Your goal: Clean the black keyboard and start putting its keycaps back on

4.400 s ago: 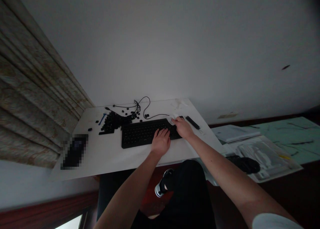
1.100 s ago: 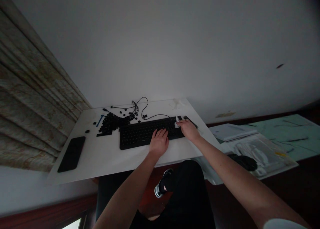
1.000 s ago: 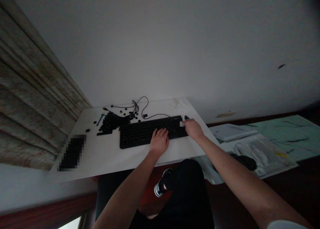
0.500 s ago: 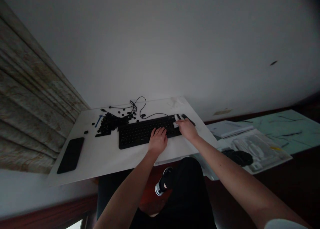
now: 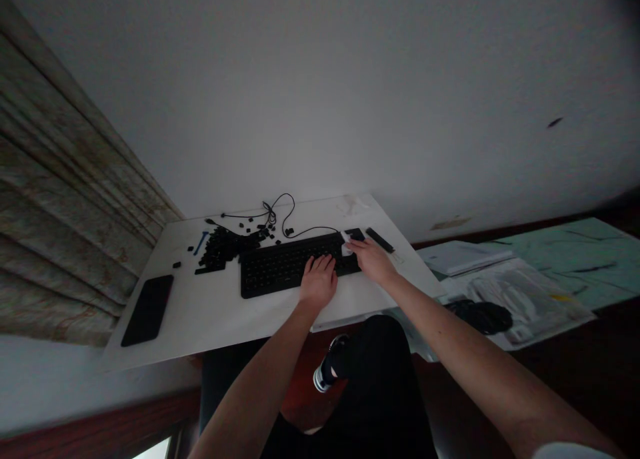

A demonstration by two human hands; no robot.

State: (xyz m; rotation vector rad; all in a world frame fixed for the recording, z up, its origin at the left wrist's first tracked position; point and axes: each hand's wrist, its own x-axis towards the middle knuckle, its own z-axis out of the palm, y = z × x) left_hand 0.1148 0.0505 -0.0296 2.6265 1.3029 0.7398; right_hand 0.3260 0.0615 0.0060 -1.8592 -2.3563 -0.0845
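Observation:
A black keyboard lies on the white table. My left hand rests on it with the fingers stretched out over the keys. Near the keyboard's right end, my right hand presses a white wipe or tissue against the surface, fingers closed on it. Part of the wipe is hidden by the fingers. Left of the keyboard sits a heap of loose black keycaps, with several more scattered behind it. A blue stick-like tool lies beside the heap.
A dark phone lies at the table's left. A black cable loops behind the keyboard. Beyond its right end is a slim black bar. Papers and a plastic bag lie lower right; a curtain hangs left.
My right hand has slid the white wipe a little left along the keyboard, so more of its right end and the black bar show. My left hand stays on the keys.

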